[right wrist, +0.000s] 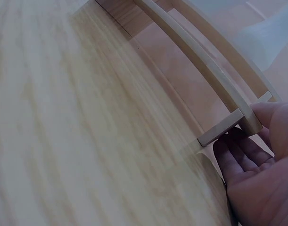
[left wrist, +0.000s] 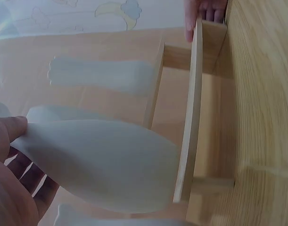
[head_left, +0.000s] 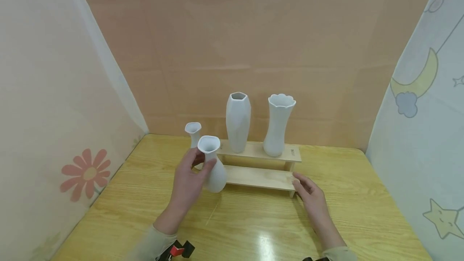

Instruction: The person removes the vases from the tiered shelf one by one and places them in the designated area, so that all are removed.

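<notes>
Left hand (head_left: 188, 178) grips bulbous vase (head_left: 218, 176); right (head_left: 313, 201), wooden shelf (head_left: 259, 177).

In the head view, the held vase (head_left: 217, 175) and the left hand (head_left: 189, 175) hide most of the small vase (head_left: 193, 129) and much of the wooden stand's (head_left: 255, 177) left end, while a mark (head_left: 292, 152) on the upper board is too small to read. The left wrist view crops that hand at the left edge; in the right wrist view, the right hand (right wrist: 264, 181) and a blurred white shape (right wrist: 261, 42) run past the right edge.
</notes>
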A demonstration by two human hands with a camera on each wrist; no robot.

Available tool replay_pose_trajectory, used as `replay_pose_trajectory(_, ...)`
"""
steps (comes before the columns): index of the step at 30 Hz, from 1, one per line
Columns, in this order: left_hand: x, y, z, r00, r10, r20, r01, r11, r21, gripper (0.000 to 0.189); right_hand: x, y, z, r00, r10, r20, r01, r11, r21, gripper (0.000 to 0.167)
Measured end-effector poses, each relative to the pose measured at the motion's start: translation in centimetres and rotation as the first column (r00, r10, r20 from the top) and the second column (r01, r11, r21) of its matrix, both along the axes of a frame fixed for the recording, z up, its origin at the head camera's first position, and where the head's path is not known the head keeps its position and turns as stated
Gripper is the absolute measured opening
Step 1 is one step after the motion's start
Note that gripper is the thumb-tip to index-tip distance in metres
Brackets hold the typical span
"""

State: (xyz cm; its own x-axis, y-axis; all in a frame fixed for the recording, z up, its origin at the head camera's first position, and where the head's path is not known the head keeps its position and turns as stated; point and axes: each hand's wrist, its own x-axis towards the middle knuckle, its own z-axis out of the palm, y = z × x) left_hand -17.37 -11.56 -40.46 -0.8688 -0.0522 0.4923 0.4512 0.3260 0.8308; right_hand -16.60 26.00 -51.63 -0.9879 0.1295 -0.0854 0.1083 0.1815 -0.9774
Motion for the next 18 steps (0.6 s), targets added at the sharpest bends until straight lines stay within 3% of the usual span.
replay_pose_trajectory(9, -0.7, -3.7, -0.7, 0.996, 0.089, -0.029, -0.09, 0.995, -0.031, 0.035, 0.0, 0.1, 0.0, 1.0, 0.014, 0.004, -0.014, 1.0, -0.005, 0.065)
replay_pose_trajectory(18, -1.6, -6.2, -1.1, 0.987, 0.154, -0.052, -0.156, 0.987, -0.043, 0.03, 0.0, 0.1, -0.1, 1.0, 0.018, 0.005, -0.018, 1.0, -0.01, 0.065)
